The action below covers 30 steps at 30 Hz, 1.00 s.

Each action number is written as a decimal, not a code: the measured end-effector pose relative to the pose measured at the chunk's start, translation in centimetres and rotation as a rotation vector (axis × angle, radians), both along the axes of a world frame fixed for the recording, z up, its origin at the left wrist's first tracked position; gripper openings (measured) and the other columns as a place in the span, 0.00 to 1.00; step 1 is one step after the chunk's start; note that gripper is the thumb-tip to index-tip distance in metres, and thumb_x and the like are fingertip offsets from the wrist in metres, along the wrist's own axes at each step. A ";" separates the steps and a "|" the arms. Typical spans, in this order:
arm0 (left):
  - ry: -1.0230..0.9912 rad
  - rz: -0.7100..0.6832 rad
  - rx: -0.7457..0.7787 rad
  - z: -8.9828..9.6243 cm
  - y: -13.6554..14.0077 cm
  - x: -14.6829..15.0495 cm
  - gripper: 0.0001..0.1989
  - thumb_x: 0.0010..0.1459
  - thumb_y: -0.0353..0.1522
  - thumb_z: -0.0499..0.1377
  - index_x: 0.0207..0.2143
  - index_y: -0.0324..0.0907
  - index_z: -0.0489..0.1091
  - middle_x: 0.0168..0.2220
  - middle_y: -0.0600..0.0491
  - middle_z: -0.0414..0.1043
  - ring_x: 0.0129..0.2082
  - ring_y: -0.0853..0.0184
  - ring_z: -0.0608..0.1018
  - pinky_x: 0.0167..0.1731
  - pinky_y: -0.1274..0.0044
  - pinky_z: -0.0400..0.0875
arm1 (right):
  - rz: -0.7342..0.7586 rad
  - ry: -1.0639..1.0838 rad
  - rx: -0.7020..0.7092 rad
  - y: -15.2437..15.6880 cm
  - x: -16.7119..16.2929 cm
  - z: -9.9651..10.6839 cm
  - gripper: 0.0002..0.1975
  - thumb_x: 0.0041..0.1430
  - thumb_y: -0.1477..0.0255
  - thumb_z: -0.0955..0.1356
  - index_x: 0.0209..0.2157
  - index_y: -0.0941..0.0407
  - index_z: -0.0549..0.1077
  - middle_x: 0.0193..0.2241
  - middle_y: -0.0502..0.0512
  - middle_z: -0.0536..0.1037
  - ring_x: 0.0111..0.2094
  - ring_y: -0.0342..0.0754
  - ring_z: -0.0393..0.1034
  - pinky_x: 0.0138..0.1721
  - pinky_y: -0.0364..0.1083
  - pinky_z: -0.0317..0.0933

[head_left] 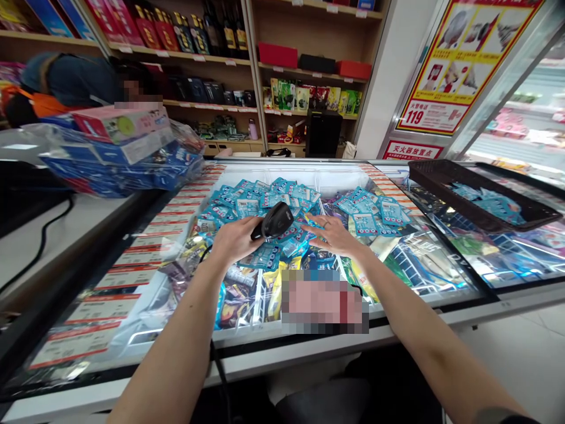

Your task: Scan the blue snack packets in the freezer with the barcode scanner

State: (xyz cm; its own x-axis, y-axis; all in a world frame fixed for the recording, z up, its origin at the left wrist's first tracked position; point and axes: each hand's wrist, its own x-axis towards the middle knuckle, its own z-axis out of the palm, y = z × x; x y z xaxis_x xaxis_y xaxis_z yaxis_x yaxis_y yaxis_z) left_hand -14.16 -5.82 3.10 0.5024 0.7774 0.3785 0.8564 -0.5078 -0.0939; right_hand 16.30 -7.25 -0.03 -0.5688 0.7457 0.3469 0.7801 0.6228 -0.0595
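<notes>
A black handheld barcode scanner (279, 220) is gripped by its handle in my left hand (233, 240), with its head tilted up and to the right. Under and around it, many flat blue packets (247, 206) lie spread over the glass top of a chest freezer (282, 347). My right hand (336, 237) is over the right side of this pile, fingers stretched out and apart, with a ring on one finger. Its fingertips are close to the packets; whether they touch one I cannot tell. A second cluster of blue packets (375, 213) lies just beyond that hand.
A dark tray (454, 203) with more blue packets stands at right. Plastic-wrapped boxes (128, 147) sit at left, beside a bending person (75, 79). Shelves (260, 112) line the back. A blurred patch covers something near the freezer's front edge. A black cable hangs there.
</notes>
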 end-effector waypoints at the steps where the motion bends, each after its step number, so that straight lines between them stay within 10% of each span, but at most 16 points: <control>1: 0.000 -0.002 0.000 0.0 0.0 0.1 0.19 0.56 0.40 0.50 0.48 0.44 0.65 0.44 0.50 0.74 0.38 0.59 0.77 0.29 0.74 0.66 | 0.002 -0.014 -0.004 0.1 0.0 0.0 0.23 0.63 0.55 0.57 0.58 0.41 0.60 0.62 0.46 0.55 0.62 0.51 0.49 0.57 0.54 0.49; 9: 0.017 -0.004 -0.004 -0.1 0.0 0.3 0.20 0.55 0.40 0.50 0.49 0.44 0.64 0.44 0.49 0.73 0.39 0.59 0.77 0.29 0.74 0.67 | -0.174 0.081 -0.026 0.8 0.7 -0.1 0.24 0.62 0.53 0.55 0.53 0.45 0.67 0.57 0.48 0.64 0.57 0.53 0.58 0.55 0.54 0.52; 16: 0.022 -0.034 0.002 -0.2 0.1 0.5 0.19 0.56 0.40 0.50 0.49 0.44 0.64 0.44 0.49 0.73 0.39 0.58 0.76 0.29 0.73 0.67 | 0.018 0.030 -0.082 0.2 0.1 0.3 0.27 0.61 0.54 0.59 0.60 0.43 0.55 0.61 0.45 0.57 0.63 0.52 0.47 0.59 0.55 0.45; 25: 0.035 -0.032 -0.014 0.0 0.0 0.6 0.20 0.56 0.40 0.51 0.50 0.44 0.63 0.46 0.49 0.73 0.39 0.58 0.76 0.29 0.74 0.67 | -0.145 0.155 -0.079 0.9 1.7 0.5 0.21 0.57 0.71 0.62 0.53 0.51 0.67 0.53 0.48 0.70 0.53 0.48 0.64 0.55 0.51 0.54; 30: 0.049 -0.038 -0.015 -0.1 0.1 0.6 0.20 0.56 0.39 0.50 0.50 0.44 0.63 0.44 0.49 0.73 0.39 0.58 0.76 0.29 0.73 0.67 | -0.220 0.223 -0.048 0.8 0.4 0.4 0.21 0.62 0.58 0.59 0.48 0.54 0.71 0.48 0.54 0.74 0.50 0.50 0.67 0.53 0.50 0.56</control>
State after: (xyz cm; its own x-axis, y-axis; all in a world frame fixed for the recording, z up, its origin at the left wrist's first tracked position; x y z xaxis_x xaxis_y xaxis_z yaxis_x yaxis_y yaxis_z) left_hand -13.53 -5.75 3.00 0.5492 0.7628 0.3412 0.8311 -0.5412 -0.1278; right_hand 16.74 -6.41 0.41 -0.3057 0.8611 0.4062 0.8602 0.4327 -0.2699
